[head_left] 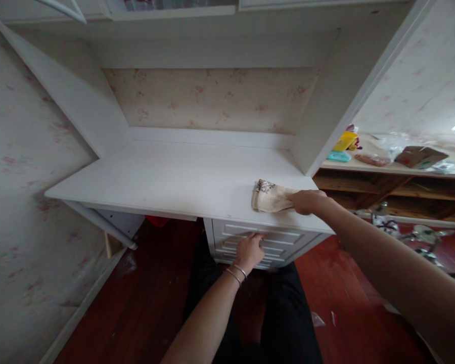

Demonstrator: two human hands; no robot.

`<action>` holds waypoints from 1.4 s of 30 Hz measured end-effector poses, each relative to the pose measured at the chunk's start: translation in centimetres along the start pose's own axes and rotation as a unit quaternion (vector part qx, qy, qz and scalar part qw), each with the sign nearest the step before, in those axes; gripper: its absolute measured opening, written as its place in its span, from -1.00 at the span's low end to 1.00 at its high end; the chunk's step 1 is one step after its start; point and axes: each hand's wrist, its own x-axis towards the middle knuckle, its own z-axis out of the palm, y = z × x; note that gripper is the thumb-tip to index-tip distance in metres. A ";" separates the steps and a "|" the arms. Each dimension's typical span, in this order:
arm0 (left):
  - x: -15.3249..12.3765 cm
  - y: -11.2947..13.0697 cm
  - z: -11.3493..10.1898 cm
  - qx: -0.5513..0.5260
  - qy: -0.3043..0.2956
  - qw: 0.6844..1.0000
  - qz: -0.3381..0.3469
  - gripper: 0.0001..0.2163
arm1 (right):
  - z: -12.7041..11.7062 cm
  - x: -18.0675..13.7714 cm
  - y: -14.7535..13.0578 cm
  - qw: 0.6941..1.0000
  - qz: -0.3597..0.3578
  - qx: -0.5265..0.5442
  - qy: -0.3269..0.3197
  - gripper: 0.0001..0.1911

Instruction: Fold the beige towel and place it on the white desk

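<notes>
A folded beige cloth point(272, 197) with a dark branch-like print lies flat against the white desktop point(174, 172), near its front right edge. My right hand point(309, 201) is closed around the cloth's right end. Lower down, my left hand point(250, 250), two thin bangles on its wrist, is at the top drawer front point(280, 236) of the white drawer unit. Its fingers are bent together at the middle of that front; whatever they may grip there is hidden.
Upright side panels point(333, 91) and an overhead cabinet point(174, 12) frame the desk. To the right, a low wooden shelf point(394, 189) carries a yellow container point(345, 141), plastic bags and a cardboard box point(420, 156). A metal-and-glass fixture point(420, 235) and litter lie on the red floor point(341, 298).
</notes>
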 end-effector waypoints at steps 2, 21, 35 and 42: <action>0.0 0.2 -0.2 0.010 -0.006 1.000 0.001 -0.63 | 1.5 -0.3 1.3 1.000 -0.009 0.018 0.000 -0.46; -15.2 3.0 0.6 0.036 -0.079 0.996 0.001 -0.76 | 7.2 -3.3 0.5 0.971 0.029 0.080 0.222 -0.58; -23.4 3.7 2.0 0.056 -0.172 0.982 0.056 -0.76 | 7.2 -2.6 0.6 0.962 0.017 0.073 0.262 -0.65; -26.2 2.2 3.3 0.090 -0.211 0.970 0.084 -0.57 | 8.0 -7.1 -4.2 0.949 -0.083 0.109 0.283 -0.28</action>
